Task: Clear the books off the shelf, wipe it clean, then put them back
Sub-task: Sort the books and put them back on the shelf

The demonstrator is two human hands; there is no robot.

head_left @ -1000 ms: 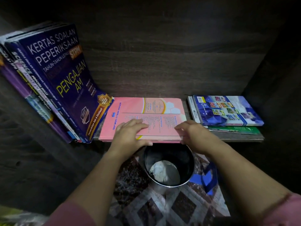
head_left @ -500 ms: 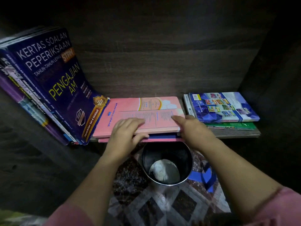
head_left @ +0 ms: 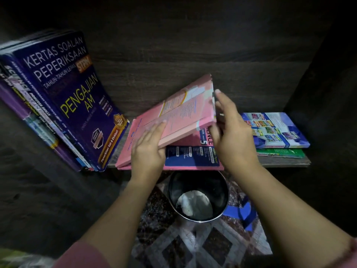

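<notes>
Two pink books point(head_left: 185, 113) are tilted up off the dark wooden shelf point(head_left: 282, 163), right edge raised. My left hand point(head_left: 148, 147) grips their near left edge, fingers on the cover. My right hand point(head_left: 231, 132) holds the raised right edge from beside and beneath. Under them a pink and blue science book point(head_left: 193, 157) lies flat. Several dark blue and purple books point(head_left: 63, 101) lean against the left wall. On the right, a blue book point(head_left: 274, 130) lies on a green one point(head_left: 280, 153).
Below the shelf's front edge a black metal bin point(head_left: 197, 196) stands on a patterned mat point(head_left: 193, 246), with crumpled white material inside. Dark wooden walls close in the shelf at the back, left and right.
The pink books lay flat under both hands a second ago. Now their right edge has swung up, and the science book beneath shows. My right hand moved up along that edge.
</notes>
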